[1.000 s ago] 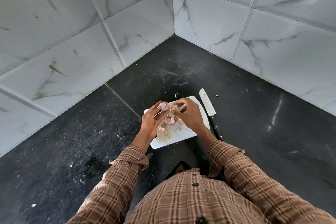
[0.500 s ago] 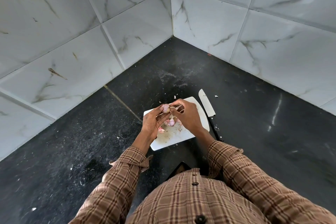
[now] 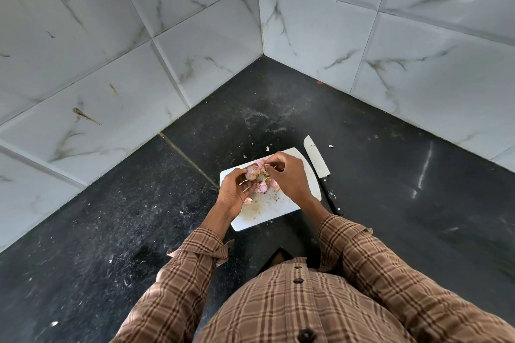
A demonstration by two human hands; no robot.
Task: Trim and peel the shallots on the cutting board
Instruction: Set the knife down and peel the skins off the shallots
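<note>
Above the cutting board (image 3: 278,209), the left hand (image 3: 235,193) grips a shallot (image 3: 253,172) while the right hand (image 3: 288,175) pinches its skin (image 3: 269,166): peeling step; next, presumably, pulling the skin clear.

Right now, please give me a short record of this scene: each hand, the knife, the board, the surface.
left hand: holds a shallot above the board
right hand: fingers pinch dry skin at the shallot
knife: lies on the counter, right of the board, untouched
cutting board: white, carries pink shallot pieces and scraps
counter: dark stone, scattered peel bits
</note>
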